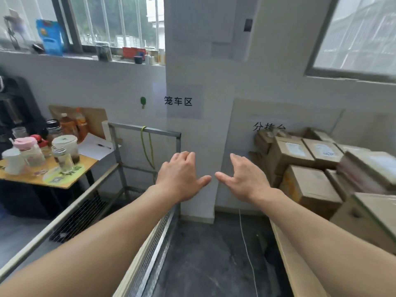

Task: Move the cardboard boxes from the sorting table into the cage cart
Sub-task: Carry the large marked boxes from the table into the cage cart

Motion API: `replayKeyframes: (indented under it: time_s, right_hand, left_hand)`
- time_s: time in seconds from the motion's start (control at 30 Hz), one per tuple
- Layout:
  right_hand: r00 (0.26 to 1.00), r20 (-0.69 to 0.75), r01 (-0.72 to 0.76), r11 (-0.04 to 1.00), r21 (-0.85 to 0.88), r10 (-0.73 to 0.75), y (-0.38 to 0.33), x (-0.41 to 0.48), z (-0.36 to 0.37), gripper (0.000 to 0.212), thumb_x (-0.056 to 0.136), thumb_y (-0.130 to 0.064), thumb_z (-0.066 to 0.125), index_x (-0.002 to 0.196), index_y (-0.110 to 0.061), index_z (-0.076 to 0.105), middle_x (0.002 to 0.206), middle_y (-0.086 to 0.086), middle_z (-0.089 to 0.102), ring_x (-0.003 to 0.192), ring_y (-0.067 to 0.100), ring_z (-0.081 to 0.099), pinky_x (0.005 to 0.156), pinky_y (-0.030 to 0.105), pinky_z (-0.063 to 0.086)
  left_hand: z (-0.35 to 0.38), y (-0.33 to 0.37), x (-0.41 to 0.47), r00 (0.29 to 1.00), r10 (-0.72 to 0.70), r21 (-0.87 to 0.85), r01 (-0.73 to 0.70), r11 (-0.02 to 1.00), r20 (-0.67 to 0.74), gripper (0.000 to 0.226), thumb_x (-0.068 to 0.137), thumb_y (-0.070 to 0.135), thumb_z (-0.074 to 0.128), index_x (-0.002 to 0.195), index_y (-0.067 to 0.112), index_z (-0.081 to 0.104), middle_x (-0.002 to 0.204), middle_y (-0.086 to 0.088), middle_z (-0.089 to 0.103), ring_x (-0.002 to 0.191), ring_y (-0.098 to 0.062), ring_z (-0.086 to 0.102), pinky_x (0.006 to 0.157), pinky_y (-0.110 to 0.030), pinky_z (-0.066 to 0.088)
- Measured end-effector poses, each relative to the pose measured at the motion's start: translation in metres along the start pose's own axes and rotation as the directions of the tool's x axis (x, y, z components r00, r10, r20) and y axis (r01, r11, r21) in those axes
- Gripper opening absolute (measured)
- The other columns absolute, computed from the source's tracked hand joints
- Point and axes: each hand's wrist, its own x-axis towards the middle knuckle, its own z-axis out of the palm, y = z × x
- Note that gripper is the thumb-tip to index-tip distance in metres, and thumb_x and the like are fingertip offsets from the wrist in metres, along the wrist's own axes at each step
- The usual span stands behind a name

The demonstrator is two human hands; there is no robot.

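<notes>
Both forearms extend forward at mid-frame over the gap between the two work stations. The left hand is presented back-up, its fingers loosely bent forward and lying close together, thumb extended to the right; it holds nothing. The right hand is turned partly inward, its fingers relaxed and side by side, thumb extended to the left; it also holds nothing. The two thumb tips are near each other but apart. The cardboard boxes are stacked in several layers on the sorting surface at the right, against the wall; several carry white labels on top. Neither hand touches a box. The cage cart stands at the left: a grey metal frame with a mesh side panel, its far end against the wall. The left forearm crosses above the cart's right rail. A yellow-green cord hangs from the cart's top rail. A wall sign with three printed characters is fixed above the cart; a second sign is partly hidden behind the box stack. Dark floor shows between the cart and the sorting surface, with a thin white string lying on it. Beyond the cart, a yellow-topped side surface carries cups and bottles.
</notes>
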Motion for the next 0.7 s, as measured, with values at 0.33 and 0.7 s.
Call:
replayKeyframes:
  time_s: [0.33, 0.7]
  right_hand:
    - [0.977, -0.091, -0.198, 0.98, -0.032, 0.195, 0.025, -0.104, -0.031, 0.08, 0.096, -0.058, 0.056, 0.156, -0.012, 0.029, 0.158, 0.006, 0.04, 0.144, 0.024, 0.038, 0.114, 0.041, 0.038]
    - [0.895, -0.243, -0.401, 0.913, -0.071, 0.374, 0.089, -0.208, -0.075, 0.046, 0.089, -0.063, 0.058, 0.114, -0.026, 0.054, 0.11, -0.004, 0.062, 0.1, 0.019, 0.06, 0.084, 0.042, 0.056]
  left_hand:
    - [-0.001, 0.052, -0.049, 0.972, 0.227, -0.07, -0.223, 0.972, 0.056, 0.079, 0.091, 0.067, 0.052, 0.147, 0.014, 0.037, 0.153, -0.003, 0.041, 0.143, -0.023, 0.036, 0.11, -0.045, 0.039]
    - [0.004, 0.149, -0.095, 0.898, 0.427, -0.158, -0.409, 0.899, 0.106, 0.08, 0.092, 0.065, 0.054, 0.15, 0.012, 0.036, 0.155, -0.004, 0.04, 0.141, -0.023, 0.04, 0.104, -0.044, 0.044]
